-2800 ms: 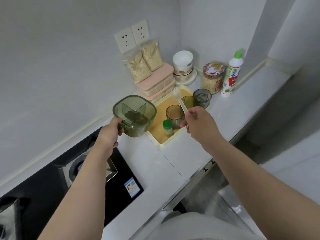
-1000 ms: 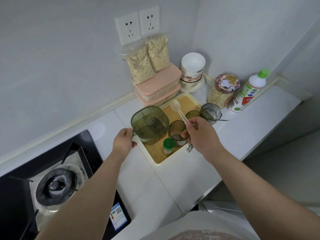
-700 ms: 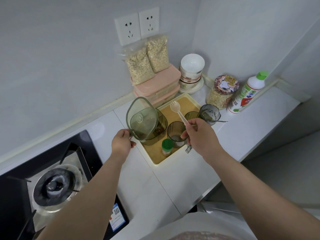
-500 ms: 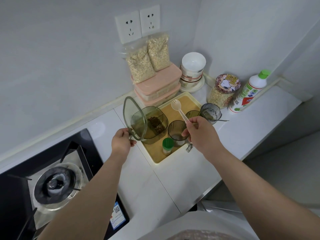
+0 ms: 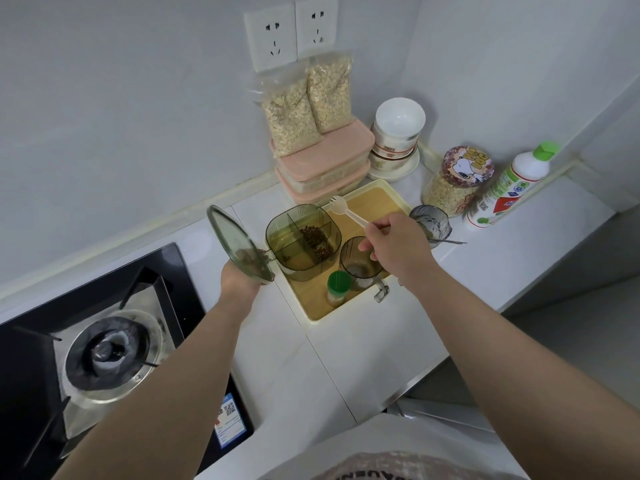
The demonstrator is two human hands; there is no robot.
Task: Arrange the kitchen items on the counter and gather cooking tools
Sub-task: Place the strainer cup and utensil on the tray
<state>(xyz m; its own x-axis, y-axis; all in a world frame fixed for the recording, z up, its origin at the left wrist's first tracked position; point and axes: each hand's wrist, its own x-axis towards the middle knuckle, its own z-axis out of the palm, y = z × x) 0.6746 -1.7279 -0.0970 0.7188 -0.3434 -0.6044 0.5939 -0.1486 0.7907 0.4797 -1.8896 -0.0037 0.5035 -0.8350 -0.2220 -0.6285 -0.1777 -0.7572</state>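
A green see-through divided spice box (image 5: 302, 242) stands in the cream tray (image 5: 311, 315); dark spice fills one of its compartments. Its lid (image 5: 237, 247) is swung open to the left. My left hand (image 5: 239, 277) holds the box by its handle, partly hidden behind the lid. My right hand (image 5: 394, 249) grips a white plastic spork (image 5: 346, 211), its head above the tray just right of the box. A tinted cup (image 5: 360, 263) and a small green-capped shaker (image 5: 337, 289) share the tray.
Against the wall: two oat bags (image 5: 304, 103) on stacked pink containers (image 5: 322, 164), stacked white bowls (image 5: 398, 133), a cartoon-lid jar (image 5: 457, 180), a green-capped white bottle (image 5: 509, 185). A grey glass bowl with a spoon (image 5: 431, 223) sits beside the tray. A gas stove (image 5: 104, 351) lies left.
The spice box came down into the tray and its lid swung up and open to the left. My right hand stayed over the tray holding the spork.
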